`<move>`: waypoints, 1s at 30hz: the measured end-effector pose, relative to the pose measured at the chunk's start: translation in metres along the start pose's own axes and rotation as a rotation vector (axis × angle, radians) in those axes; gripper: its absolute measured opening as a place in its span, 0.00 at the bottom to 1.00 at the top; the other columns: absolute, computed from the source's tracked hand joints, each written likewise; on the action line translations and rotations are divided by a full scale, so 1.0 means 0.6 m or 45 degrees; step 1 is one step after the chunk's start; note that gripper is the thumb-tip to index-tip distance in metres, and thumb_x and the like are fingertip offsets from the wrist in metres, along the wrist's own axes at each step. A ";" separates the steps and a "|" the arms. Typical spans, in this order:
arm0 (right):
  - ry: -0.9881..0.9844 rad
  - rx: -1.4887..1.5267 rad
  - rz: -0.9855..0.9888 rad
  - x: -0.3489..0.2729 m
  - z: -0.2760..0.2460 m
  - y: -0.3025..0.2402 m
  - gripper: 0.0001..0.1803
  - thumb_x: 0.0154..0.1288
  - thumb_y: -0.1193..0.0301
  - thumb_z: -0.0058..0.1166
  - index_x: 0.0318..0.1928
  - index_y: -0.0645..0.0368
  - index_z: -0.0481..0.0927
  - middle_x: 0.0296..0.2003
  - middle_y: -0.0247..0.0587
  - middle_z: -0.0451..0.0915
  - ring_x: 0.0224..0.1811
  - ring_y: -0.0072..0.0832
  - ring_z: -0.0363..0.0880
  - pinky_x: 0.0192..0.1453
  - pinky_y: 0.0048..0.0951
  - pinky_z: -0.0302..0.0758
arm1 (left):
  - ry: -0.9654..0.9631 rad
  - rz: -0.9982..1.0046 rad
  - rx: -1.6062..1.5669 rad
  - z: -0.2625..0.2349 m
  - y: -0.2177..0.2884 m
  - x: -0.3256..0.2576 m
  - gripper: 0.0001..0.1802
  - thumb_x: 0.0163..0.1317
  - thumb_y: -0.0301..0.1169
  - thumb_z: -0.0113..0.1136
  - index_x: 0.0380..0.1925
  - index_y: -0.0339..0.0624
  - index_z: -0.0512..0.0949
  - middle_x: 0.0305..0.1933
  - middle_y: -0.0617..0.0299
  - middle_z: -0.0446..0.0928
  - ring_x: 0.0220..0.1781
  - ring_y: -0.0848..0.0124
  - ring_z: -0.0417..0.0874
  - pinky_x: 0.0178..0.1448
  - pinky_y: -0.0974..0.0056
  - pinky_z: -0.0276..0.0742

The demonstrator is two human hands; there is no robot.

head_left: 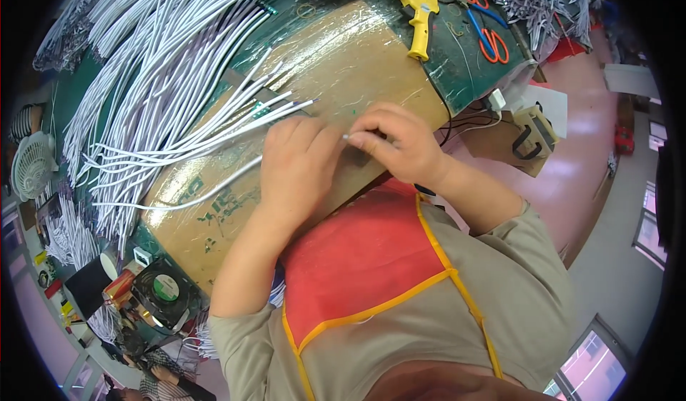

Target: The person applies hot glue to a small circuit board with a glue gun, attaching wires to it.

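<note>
A white cable (241, 177) runs from the left into my left hand (300, 154), which is closed around it over the cardboard's near edge. Just to the right, my right hand (400, 140) pinches a small whitish end with thumb and forefinger, close to my left fingertips. That end looks like the same cable's tip, though my left hand hides the stretch between. Beyond my left hand lie several loose white cables (214, 131), their dark-tipped ends pointing right. They rest on a sheet of cardboard (357, 51) under shiny clear film.
A large heap of white cables (161, 65) covers the table's left side. At the far right are a yellow pistol-shaped soldering gun (418, 15) and scissors (493, 43) with orange handles. A black fan (163, 286) stands at the near left. Other people are at the left.
</note>
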State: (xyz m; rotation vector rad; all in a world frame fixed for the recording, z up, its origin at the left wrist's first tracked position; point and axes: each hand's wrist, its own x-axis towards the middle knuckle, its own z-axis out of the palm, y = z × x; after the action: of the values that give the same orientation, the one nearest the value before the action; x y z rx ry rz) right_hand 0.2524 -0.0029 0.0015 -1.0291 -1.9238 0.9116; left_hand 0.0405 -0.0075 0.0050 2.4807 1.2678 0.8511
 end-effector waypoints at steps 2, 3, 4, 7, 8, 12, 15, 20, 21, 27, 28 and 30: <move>-0.038 -0.039 0.034 0.003 -0.009 -0.001 0.07 0.70 0.71 0.63 0.44 0.60 0.84 0.36 0.41 0.82 0.36 0.32 0.80 0.42 0.30 0.76 | -0.039 -0.123 -0.127 -0.008 0.007 -0.014 0.10 0.59 0.29 0.68 0.42 0.44 0.84 0.42 0.57 0.82 0.46 0.55 0.82 0.50 0.53 0.76; -0.070 -0.067 0.074 0.006 -0.013 0.000 0.09 0.70 0.69 0.63 0.45 0.61 0.84 0.37 0.40 0.83 0.37 0.30 0.80 0.42 0.29 0.76 | -0.091 -0.246 -0.251 -0.011 0.009 -0.022 0.09 0.61 0.28 0.67 0.42 0.43 0.84 0.42 0.55 0.82 0.44 0.54 0.83 0.48 0.53 0.77; -0.002 -0.007 0.397 0.011 -0.021 0.003 0.14 0.70 0.65 0.64 0.49 0.61 0.84 0.39 0.37 0.84 0.39 0.26 0.80 0.45 0.27 0.77 | -0.087 -0.260 -0.246 -0.016 0.010 -0.034 0.09 0.61 0.28 0.67 0.42 0.43 0.84 0.42 0.55 0.82 0.44 0.54 0.83 0.48 0.53 0.77; 0.519 -0.193 0.444 0.061 -0.088 0.100 0.27 0.66 0.53 0.67 0.54 0.62 0.83 0.40 0.44 0.85 0.42 0.30 0.84 0.48 0.33 0.79 | -0.080 -0.516 -0.409 -0.031 0.016 -0.074 0.07 0.65 0.26 0.65 0.42 0.40 0.84 0.41 0.53 0.82 0.44 0.53 0.83 0.48 0.57 0.79; 0.516 -0.357 0.574 0.081 -0.120 0.119 0.30 0.65 0.50 0.67 0.56 0.61 0.83 0.39 0.43 0.86 0.43 0.31 0.84 0.48 0.32 0.79 | -0.034 -0.659 -0.447 -0.029 0.014 -0.093 0.07 0.66 0.27 0.65 0.42 0.40 0.85 0.41 0.53 0.83 0.44 0.54 0.84 0.49 0.58 0.79; 0.306 -0.976 0.882 0.105 -0.191 0.186 0.52 0.57 0.28 0.59 0.59 0.67 0.81 0.52 0.60 0.85 0.57 0.49 0.84 0.63 0.41 0.77 | 0.020 -0.911 -0.375 -0.023 0.014 -0.133 0.07 0.67 0.29 0.65 0.44 0.41 0.85 0.41 0.53 0.83 0.43 0.56 0.84 0.49 0.59 0.78; 0.192 -1.064 0.891 0.128 -0.192 0.211 0.55 0.54 0.28 0.60 0.63 0.68 0.79 0.56 0.65 0.83 0.61 0.51 0.82 0.66 0.42 0.75 | 0.064 -0.807 -0.221 -0.017 0.021 -0.141 0.07 0.67 0.29 0.65 0.43 0.41 0.85 0.41 0.53 0.83 0.42 0.55 0.84 0.47 0.59 0.79; 0.395 -0.823 0.797 0.113 -0.205 0.233 0.41 0.60 0.46 0.70 0.59 0.71 0.80 0.42 0.46 0.86 0.39 0.25 0.84 0.46 0.26 0.78 | 0.108 -0.670 -0.147 -0.005 0.020 -0.137 0.06 0.65 0.28 0.65 0.41 0.40 0.84 0.39 0.53 0.82 0.41 0.53 0.83 0.44 0.56 0.79; 0.386 -0.828 0.799 0.098 -0.205 0.233 0.41 0.60 0.46 0.70 0.59 0.71 0.80 0.42 0.46 0.86 0.39 0.25 0.84 0.46 0.26 0.78 | 0.139 -0.638 -0.158 -0.003 0.021 -0.136 0.05 0.65 0.27 0.66 0.39 0.40 0.84 0.38 0.53 0.82 0.41 0.52 0.83 0.44 0.55 0.79; 0.746 0.156 0.262 0.008 -0.136 0.120 0.26 0.70 0.64 0.59 0.63 0.63 0.72 0.43 0.39 0.80 0.42 0.25 0.79 0.46 0.28 0.75 | 0.157 -0.566 -0.031 0.008 0.025 -0.141 0.05 0.62 0.26 0.68 0.37 0.41 0.84 0.36 0.55 0.81 0.39 0.54 0.83 0.44 0.54 0.79; 0.624 0.581 0.361 -0.011 -0.131 0.099 0.26 0.70 0.66 0.57 0.65 0.63 0.70 0.41 0.37 0.77 0.40 0.24 0.76 0.45 0.27 0.74 | 0.151 -0.566 -0.040 0.010 0.025 -0.139 0.05 0.62 0.26 0.68 0.37 0.41 0.84 0.36 0.55 0.81 0.39 0.54 0.83 0.44 0.54 0.79; 0.488 1.007 0.462 -0.043 -0.122 0.072 0.27 0.70 0.68 0.55 0.66 0.63 0.68 0.39 0.36 0.75 0.39 0.23 0.74 0.44 0.27 0.72 | 0.160 -0.564 -0.001 0.013 0.027 -0.139 0.05 0.61 0.26 0.69 0.36 0.42 0.84 0.35 0.55 0.81 0.39 0.55 0.82 0.43 0.54 0.78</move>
State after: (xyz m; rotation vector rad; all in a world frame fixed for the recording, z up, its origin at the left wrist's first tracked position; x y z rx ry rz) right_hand 0.3398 0.0096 -0.0087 -0.9667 -0.9245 1.4001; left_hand 0.0179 -0.0833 -0.0267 2.0439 1.7653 0.8930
